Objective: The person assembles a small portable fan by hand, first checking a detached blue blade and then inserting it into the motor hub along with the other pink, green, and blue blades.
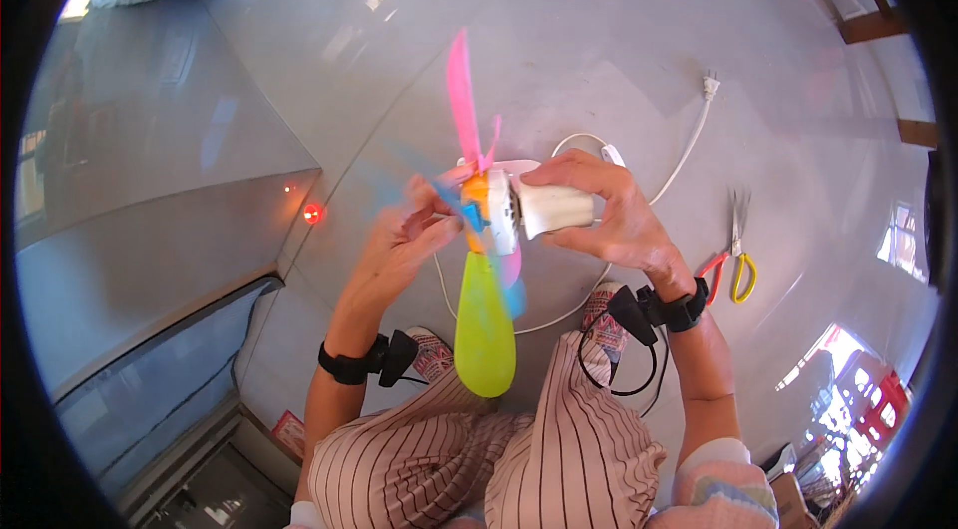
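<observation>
Glossy grey floor lies beneath a fan held aloft. Right fingers clamp its cream housing, the sturdiest-looking hold; left fingers bunch by the hub, contact unclear. Probably light, stiff plastic; thin blades could bend.

Fan held sideways; white body, orange hub; lime blade points near, pink one points away; blue's kinda blurry
</observation>
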`<state>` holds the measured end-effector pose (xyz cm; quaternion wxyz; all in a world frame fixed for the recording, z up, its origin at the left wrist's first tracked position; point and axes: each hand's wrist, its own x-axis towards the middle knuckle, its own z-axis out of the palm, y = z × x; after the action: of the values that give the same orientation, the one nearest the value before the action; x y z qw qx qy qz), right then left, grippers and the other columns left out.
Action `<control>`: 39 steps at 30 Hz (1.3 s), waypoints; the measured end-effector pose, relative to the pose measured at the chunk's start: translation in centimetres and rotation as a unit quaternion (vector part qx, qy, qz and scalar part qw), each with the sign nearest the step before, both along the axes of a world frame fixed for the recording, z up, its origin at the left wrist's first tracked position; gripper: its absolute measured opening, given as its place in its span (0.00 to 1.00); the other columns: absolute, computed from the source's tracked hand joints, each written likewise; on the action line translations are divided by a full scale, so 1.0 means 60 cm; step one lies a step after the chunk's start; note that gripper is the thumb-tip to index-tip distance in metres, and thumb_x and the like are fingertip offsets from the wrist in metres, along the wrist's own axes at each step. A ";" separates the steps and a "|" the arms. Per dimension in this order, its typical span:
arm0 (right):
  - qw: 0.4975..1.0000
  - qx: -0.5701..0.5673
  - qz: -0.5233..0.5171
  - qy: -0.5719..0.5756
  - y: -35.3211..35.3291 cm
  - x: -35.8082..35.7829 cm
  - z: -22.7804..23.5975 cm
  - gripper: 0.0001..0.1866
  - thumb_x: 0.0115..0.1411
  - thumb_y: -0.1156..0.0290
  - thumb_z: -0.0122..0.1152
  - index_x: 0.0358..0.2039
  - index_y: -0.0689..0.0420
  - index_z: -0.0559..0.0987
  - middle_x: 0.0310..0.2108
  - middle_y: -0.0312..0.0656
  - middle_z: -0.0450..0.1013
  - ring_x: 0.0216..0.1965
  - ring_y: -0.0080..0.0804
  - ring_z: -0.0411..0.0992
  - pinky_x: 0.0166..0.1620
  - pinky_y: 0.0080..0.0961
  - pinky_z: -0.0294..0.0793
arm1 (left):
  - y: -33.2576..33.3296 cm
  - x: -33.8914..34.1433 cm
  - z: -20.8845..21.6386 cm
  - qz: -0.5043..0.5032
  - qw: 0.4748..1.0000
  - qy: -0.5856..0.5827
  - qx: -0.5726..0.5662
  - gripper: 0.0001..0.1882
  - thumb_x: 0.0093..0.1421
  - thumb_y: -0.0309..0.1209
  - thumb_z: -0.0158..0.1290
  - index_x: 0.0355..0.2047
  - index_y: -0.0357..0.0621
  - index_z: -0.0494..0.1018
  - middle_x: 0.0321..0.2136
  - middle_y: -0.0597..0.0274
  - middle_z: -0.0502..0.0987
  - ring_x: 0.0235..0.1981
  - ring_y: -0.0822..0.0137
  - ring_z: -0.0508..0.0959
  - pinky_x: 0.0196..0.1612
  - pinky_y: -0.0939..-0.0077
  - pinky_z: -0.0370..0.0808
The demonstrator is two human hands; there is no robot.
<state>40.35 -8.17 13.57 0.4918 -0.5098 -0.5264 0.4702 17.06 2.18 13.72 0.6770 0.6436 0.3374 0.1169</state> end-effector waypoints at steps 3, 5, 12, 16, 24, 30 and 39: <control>0.996 -0.029 -0.024 0.077 -0.004 0.015 0.026 0.25 0.36 0.79 0.67 0.39 0.57 0.77 0.37 0.39 0.73 0.42 0.30 0.69 0.47 0.27 0.67 | -0.005 0.023 0.011 0.026 0.995 -0.079 -0.050 0.21 0.57 0.21 0.49 0.52 0.40 0.65 0.41 0.64 0.65 0.41 0.72 0.70 0.44 0.78 0.71; 0.992 -0.056 -0.012 0.108 0.004 0.021 0.026 0.24 0.35 0.79 0.68 0.38 0.58 0.77 0.37 0.39 0.73 0.41 0.29 0.69 0.47 0.27 0.67 | 0.003 0.023 0.012 0.031 0.994 -0.099 -0.023 0.20 0.57 0.22 0.49 0.52 0.40 0.66 0.40 0.63 0.65 0.40 0.71 0.70 0.43 0.78 0.71; 0.976 -0.209 -0.010 0.058 0.022 0.026 -0.006 0.26 0.38 0.71 0.72 0.41 0.57 0.75 0.39 0.37 0.73 0.38 0.27 0.70 0.44 0.29 0.69 | 0.002 0.032 -0.001 0.061 0.994 -0.079 0.040 0.19 0.57 0.22 0.49 0.50 0.41 0.67 0.38 0.62 0.66 0.39 0.71 0.71 0.43 0.80 0.72; 0.973 -0.203 -0.050 0.095 -0.036 0.042 -0.077 0.29 0.38 0.67 0.75 0.42 0.58 0.75 0.37 0.41 0.74 0.39 0.32 0.72 0.43 0.28 0.72 | -0.006 0.026 -0.005 0.064 0.994 -0.093 0.003 0.22 0.54 0.23 0.51 0.51 0.43 0.67 0.40 0.61 0.66 0.41 0.70 0.71 0.44 0.77 0.72; 0.978 -0.167 -0.122 0.017 -0.066 0.035 -0.094 0.29 0.38 0.66 0.75 0.42 0.58 0.75 0.38 0.42 0.74 0.38 0.32 0.72 0.42 0.29 0.71 | -0.022 0.016 -0.008 0.031 0.983 -0.146 -0.106 0.41 0.43 0.32 0.60 0.57 0.50 0.54 0.48 0.60 0.63 0.52 0.60 0.64 0.56 0.62 0.62; 0.953 -0.296 -0.071 0.003 -0.052 0.017 -0.018 0.29 0.38 0.63 0.76 0.41 0.59 0.75 0.37 0.43 0.73 0.36 0.33 0.71 0.41 0.29 0.71 | -0.035 0.029 -0.016 0.049 0.989 -0.117 -0.069 0.37 0.45 0.32 0.60 0.55 0.50 0.55 0.51 0.57 0.62 0.54 0.59 0.63 0.55 0.61 0.62; 0.969 -0.096 -0.165 -0.156 -0.031 -0.064 0.097 0.26 0.44 0.64 0.72 0.41 0.60 0.72 0.32 0.38 0.72 0.33 0.25 0.69 0.34 0.23 0.70 | -0.032 0.035 0.000 0.080 0.991 -0.092 -0.054 0.34 0.43 0.27 0.61 0.51 0.46 0.59 0.47 0.58 0.66 0.49 0.62 0.68 0.51 0.66 0.68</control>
<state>36.49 -10.01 19.36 0.4233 -0.7016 -0.4576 0.3452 19.13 0.23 13.72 0.7275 0.5632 0.3302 0.2111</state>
